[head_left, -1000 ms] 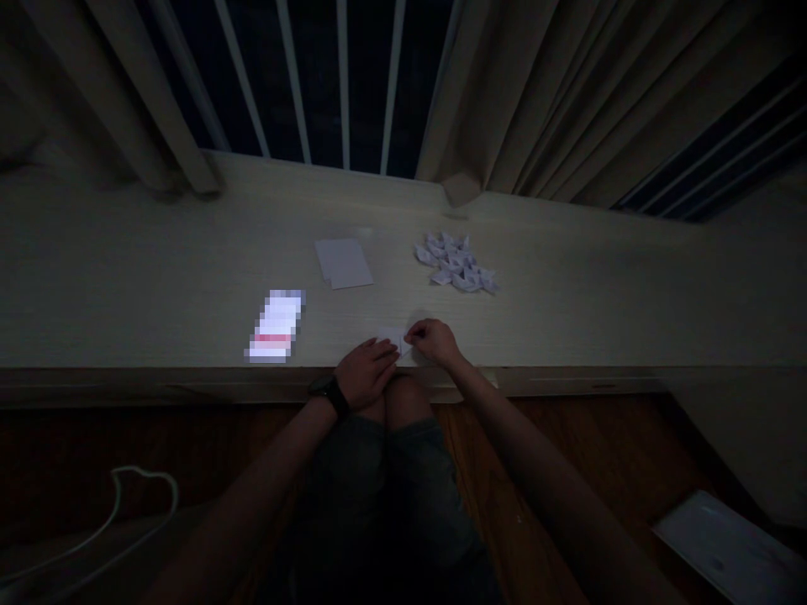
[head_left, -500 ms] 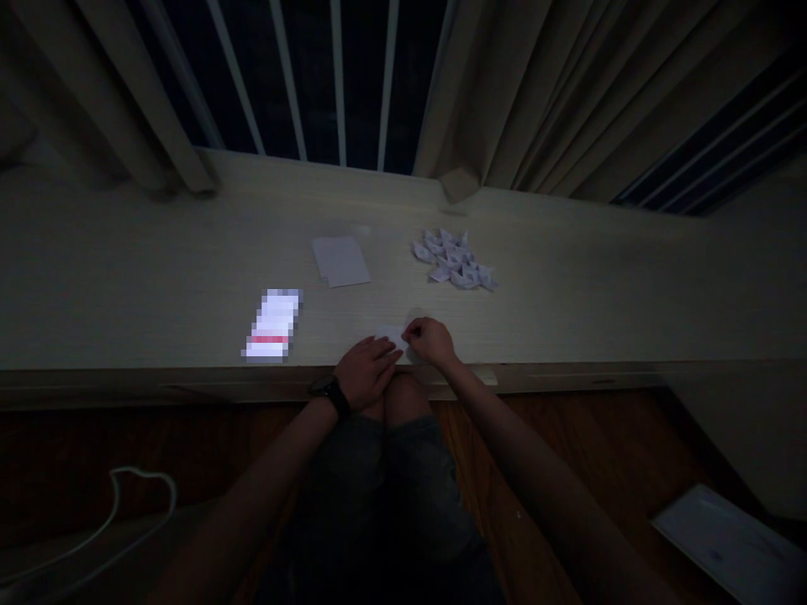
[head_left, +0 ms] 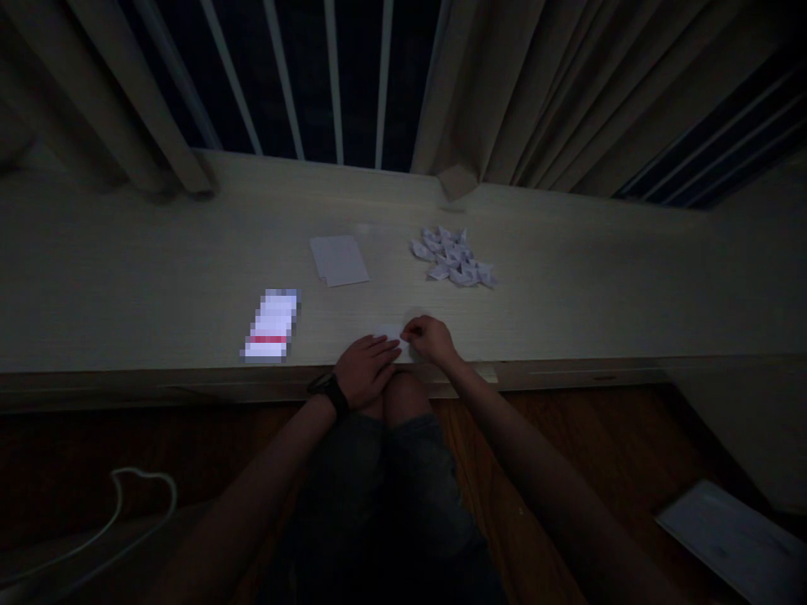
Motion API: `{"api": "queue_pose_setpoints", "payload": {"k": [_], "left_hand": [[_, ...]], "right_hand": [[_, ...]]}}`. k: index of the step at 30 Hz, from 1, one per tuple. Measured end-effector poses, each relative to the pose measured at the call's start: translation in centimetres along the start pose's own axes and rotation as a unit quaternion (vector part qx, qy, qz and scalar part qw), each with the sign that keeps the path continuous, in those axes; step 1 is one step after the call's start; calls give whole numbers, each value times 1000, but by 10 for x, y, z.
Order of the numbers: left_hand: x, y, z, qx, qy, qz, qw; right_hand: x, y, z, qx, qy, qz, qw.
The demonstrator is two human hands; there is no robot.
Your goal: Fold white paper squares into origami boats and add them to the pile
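A small sheet of white paper (head_left: 387, 330) lies near the front edge of the pale ledge (head_left: 567, 311), partly hidden by my hands. Flat across its near side rests my left hand (head_left: 367, 367), fingers stretched out, a dark watch on the wrist. My right hand (head_left: 429, 338) pinches the paper's right edge between thumb and forefinger. Farther back on the right is a cluster of several folded white paper pieces (head_left: 450, 256). Left of them lies a stack of plain white paper sheets (head_left: 340, 260).
A lit phone (head_left: 272, 326), its screen blurred out, lies left of my hands. Curtains (head_left: 523, 92) and a barred window (head_left: 303, 76) stand behind the ledge. Below are a white cable (head_left: 145, 472) at the left and a flat pale panel (head_left: 735, 538) on the wooden floor at the right.
My hands keep almost the same pose on the paper. The view has shifted very slightly; nothing else has visibly moved.
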State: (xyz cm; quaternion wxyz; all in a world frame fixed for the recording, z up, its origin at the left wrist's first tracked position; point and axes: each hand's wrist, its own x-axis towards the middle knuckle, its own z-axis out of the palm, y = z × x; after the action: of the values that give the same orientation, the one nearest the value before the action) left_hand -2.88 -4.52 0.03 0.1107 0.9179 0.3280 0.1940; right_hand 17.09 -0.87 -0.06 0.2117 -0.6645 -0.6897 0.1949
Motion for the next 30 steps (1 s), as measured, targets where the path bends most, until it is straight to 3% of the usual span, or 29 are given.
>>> {"api": "queue_pose_setpoints", "payload": {"k": [8, 16, 22, 25, 27, 30], "left_hand": [[0, -2, 1, 2, -3, -4, 1000], [0, 0, 1, 3, -6, -9, 1000], [-1, 0, -1, -37, 23, -37, 998], [-4, -12, -10, -35, 56, -80, 995], [-7, -25, -19, 27, 105, -138, 984], [-12, -46, -32, 140, 171, -267, 938]], "right_hand": [[5, 4, -1, 14, -36, 4, 999], [-1, -5, -2, -25, -7, 15, 1000], [-13, -4, -3, -78, -6, -101, 992], [-15, -3, -2, -116, -19, -121, 986], [-15, -3, -1, -122, -26, -123, 985], [-15, -2, -1, -119, -26, -123, 985]]}}
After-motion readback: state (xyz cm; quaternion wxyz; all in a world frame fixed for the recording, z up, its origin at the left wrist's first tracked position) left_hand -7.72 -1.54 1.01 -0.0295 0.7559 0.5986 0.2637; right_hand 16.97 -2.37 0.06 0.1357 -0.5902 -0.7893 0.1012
